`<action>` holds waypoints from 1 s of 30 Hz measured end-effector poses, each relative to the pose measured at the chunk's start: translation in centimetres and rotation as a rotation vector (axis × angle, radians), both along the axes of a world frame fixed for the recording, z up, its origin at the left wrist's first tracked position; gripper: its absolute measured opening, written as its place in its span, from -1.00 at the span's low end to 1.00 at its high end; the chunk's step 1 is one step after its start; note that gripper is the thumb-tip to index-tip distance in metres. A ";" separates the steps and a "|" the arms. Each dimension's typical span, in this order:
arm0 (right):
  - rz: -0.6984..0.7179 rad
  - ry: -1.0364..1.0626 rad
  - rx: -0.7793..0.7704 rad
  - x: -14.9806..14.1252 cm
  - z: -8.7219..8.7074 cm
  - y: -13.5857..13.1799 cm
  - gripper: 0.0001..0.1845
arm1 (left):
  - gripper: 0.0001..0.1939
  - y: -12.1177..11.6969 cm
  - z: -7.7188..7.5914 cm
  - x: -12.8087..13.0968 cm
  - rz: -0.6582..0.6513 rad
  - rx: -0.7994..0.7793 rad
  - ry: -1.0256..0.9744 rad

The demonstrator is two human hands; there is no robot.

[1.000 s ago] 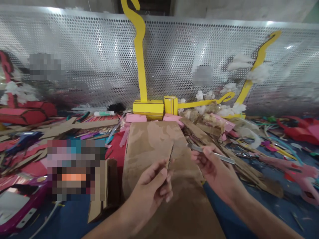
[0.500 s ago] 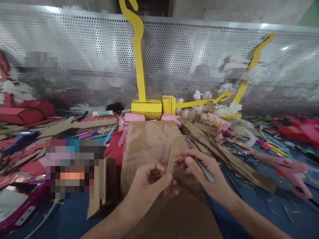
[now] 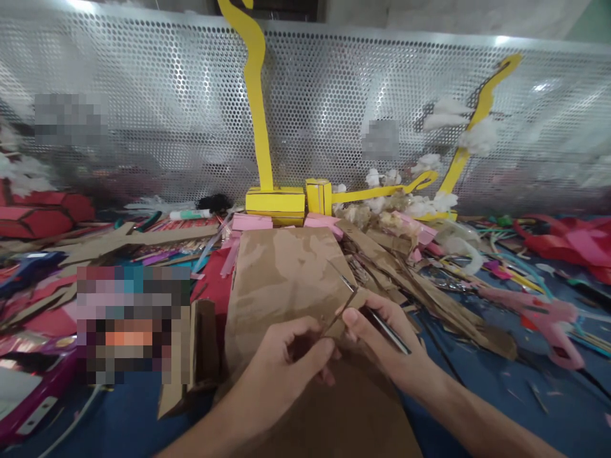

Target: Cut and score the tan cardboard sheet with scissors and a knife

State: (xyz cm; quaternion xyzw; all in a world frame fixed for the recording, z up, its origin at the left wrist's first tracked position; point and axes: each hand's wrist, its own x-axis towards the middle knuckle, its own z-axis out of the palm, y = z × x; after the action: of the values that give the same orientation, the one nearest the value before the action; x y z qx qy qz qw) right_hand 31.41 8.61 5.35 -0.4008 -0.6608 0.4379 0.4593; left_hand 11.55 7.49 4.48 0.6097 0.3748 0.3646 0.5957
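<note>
Over a large sheet of brown cardboard (image 3: 277, 286), my two hands come close together around a small cardboard strip (image 3: 338, 327). The strip is turned nearly edge-on. My left hand (image 3: 298, 356) is closed in a pinch at its near end, with part of the fingers hidden. My right hand (image 3: 382, 331) has its thumb against the strip's upper part. Also in my right hand is a slim craft knife (image 3: 389, 332), its dark handle lying along the palm. A thin silver point shows past the strip's far end.
A pink glue gun (image 3: 539, 315) lies at the right. Cardboard offcuts (image 3: 429, 299) are strewn beside the sheet. Behind stand yellow card shapes (image 3: 275, 201) before a perforated metal panel (image 3: 324, 95). A folded cardboard piece (image 3: 205, 343) and a purple case (image 3: 42, 388) are on the left.
The cardboard strip has turned from face-on to nearly edge-on, its far end leaning right. My right hand has closed in on it, and the knife's silver point now shows. The view shifted slightly.
</note>
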 end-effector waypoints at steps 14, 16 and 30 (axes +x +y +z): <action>-0.013 -0.172 0.189 0.3 0.9 -0.2 -0.82 | -0.67 -0.3 0.8 -1.7 0.113 0.453 0.353; -0.015 -0.183 0.182 0.5 0.8 -0.2 -0.82 | -0.68 -0.3 0.7 -1.8 0.119 0.483 0.367; 0.006 -0.097 0.164 1.0 0.3 0.1 -0.82 | -0.48 0.2 1.3 -1.3 0.009 0.107 0.033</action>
State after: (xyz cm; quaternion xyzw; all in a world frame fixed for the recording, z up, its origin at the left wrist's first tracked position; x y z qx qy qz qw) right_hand 32.43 8.66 5.64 -0.3806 -0.7170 0.3639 0.4567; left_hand 10.23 7.67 5.78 0.6451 0.3673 0.3767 0.5541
